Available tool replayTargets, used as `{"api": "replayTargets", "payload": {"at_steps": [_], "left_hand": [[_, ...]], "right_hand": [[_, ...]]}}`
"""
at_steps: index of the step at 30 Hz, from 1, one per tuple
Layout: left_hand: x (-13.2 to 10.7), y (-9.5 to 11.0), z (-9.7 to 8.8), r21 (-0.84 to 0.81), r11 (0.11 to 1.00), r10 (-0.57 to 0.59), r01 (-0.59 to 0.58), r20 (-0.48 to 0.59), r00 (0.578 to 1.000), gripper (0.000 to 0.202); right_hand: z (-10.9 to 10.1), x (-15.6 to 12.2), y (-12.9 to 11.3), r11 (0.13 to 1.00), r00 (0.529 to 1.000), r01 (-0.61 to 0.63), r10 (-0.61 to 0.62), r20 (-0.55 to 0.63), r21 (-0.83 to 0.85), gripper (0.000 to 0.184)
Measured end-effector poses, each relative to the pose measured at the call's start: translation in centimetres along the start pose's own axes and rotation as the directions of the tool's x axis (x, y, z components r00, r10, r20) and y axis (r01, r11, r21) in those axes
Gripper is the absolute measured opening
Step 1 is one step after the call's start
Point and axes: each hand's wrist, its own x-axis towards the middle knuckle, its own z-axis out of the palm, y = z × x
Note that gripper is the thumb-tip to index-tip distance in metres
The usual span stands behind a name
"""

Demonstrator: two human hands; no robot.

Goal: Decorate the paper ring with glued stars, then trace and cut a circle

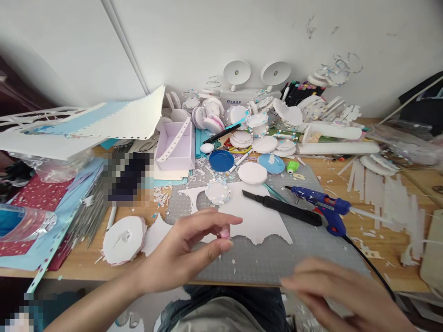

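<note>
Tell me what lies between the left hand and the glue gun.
In the head view, a black knife lies between the left hand and the blue glue gun, across the edge of a white sheet.

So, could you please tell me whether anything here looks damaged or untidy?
Yes: the white sheet on the grey mat has a ragged, unevenly scalloped near edge, and small scraps untidily litter the desk.

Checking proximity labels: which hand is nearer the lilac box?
Left. The left hand is on the near side of the lilac box, slightly to its right. The right hand, blurred, is farther off, well to the right, by the near edge of the desk.
</note>
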Motion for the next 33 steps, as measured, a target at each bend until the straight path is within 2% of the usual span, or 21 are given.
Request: {"api": "replayTargets", "payload": {"at_steps": [2,6,9,12,14,15,18,19,22,24,26,30,33], "left_hand": [[-0.1,0.1,0.3,0.034,0.999,0.007,-0.007,0.01,1.0,0.032],[-0.1,0.2,0.7,0.039,0.998,-0.042,0.04,0.041,0.998,0.036],[-0.1,-0.1,0.9,0.006,0.996,-0.086,0.085,0.048,0.995,0.039],[-0.5,-0.7,0.6,0.04,0.998,-0.054,0.053,0.005,0.999,0.042],[-1.4,-1.1,-0.1,0.218,0.976,-0.007,0.017,-0.047,0.999,0.038],[-2.1,-1.3,-0.7,0.353,0.935,0.015,0.019,-0.093,0.996,0.032],[-5.0,-2.0,-3.1,0.658,0.748,0.117,0.081,-0.251,0.961,0.017],[-6.1,-2.2,-3.9,0.711,0.686,0.111,0.154,-0.311,0.944,0.018],[-8.6,-2.7,-6.2,0.771,0.578,0.165,0.267,-0.431,0.887,0.017],[-9.2,-2.7,-6.9,0.778,0.541,0.163,0.319,-0.469,0.868,0.018],[-8.7,-2.3,-6.9,0.784,0.536,0.162,0.313,-0.46,0.873,0.019],[-6.4,-1.5,-5.7,0.796,0.578,0.206,0.181,-0.357,0.911,0.015],[-5.1,-1.4,-5.0,0.798,0.593,0.221,0.109,-0.292,0.93,0.017]], "right_hand": [[-0.1,2.4,0.2,0.998,0.994,0.064,-0.065,-0.088,-0.017,0.033],[2.1,6.0,0.4,0.982,0.985,0.163,-0.157,-0.067,0.091,0.035],[3.8,7.0,0.8,0.96,0.989,0.146,-0.133,-0.07,0.24,0.019],[4.3,6.7,1.4,0.94,0.993,0.102,-0.075,-0.093,0.325,0.012],[4.1,6.3,2.0,0.942,0.995,0.04,-0.006,-0.104,0.334,0.011],[4.0,6.0,2.2,0.943,0.994,0.0,0.036,-0.103,0.333,0.01],[3.8,5.4,3.0,0.938,0.987,-0.106,0.138,-0.077,0.329,0.006],[3.8,5.3,3.2,0.936,0.986,-0.129,0.157,-0.061,0.326,0.006],[4.1,5.1,3.8,0.938,0.983,-0.169,0.184,-0.021,0.304,0.006],[4.1,5.4,4.1,0.948,0.984,-0.162,0.175,-0.021,0.274,0.008],[3.7,5.9,4.4,0.964,0.984,-0.141,0.161,-0.072,0.223,0.011],[1.8,7.6,5.7,0.986,0.953,-0.159,0.168,-0.252,0.057,0.015],[0.4,9.0,7.5,0.979,0.961,-0.142,0.102,-0.258,-0.145,0.024]]}}
